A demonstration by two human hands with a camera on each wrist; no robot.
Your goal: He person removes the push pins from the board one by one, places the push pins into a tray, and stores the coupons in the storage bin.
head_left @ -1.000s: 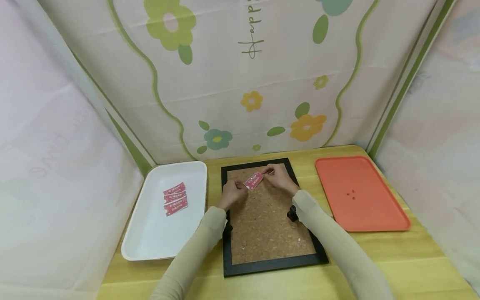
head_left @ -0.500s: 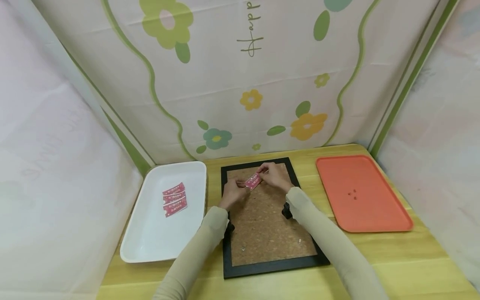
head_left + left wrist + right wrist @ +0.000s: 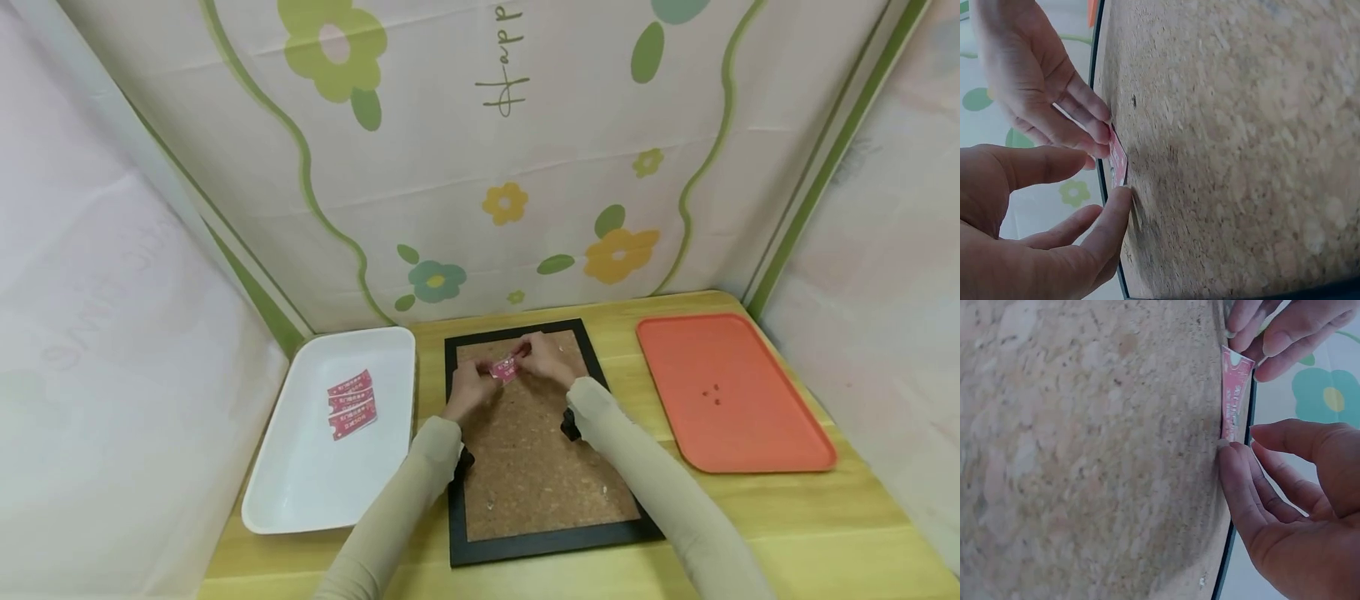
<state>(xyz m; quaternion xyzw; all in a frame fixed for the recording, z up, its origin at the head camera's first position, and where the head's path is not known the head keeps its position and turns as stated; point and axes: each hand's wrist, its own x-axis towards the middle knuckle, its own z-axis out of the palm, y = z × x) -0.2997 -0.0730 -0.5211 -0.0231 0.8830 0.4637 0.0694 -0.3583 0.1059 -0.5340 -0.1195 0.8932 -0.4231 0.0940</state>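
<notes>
A small pink ticket (image 3: 506, 367) with notched ends lies at the upper part of a black-framed cork board (image 3: 547, 450). At its left end, my left hand (image 3: 471, 388) touches it with extended fingertips; in the left wrist view the thumb (image 3: 1047, 165) stands apart from them. On the opposite end rest the fingertips of my right hand (image 3: 546, 358). The right wrist view shows that hand's thumb (image 3: 1291, 434) away from the ticket. Both hands partly cover the ticket in the head view.
Left of the board, a white tray (image 3: 300, 487) holds three more pink tickets (image 3: 351, 404). An orange tray (image 3: 757, 433) with small dark specks sits to the right. Small clear pins (image 3: 604, 490) stick in the cork near its lower corners. A flowered cloth (image 3: 450, 150) hangs behind.
My right hand has shifted left and slightly down along the ticket, so less of it shows between the hands. The left hand stays near its end. The head view has moved slightly.
</notes>
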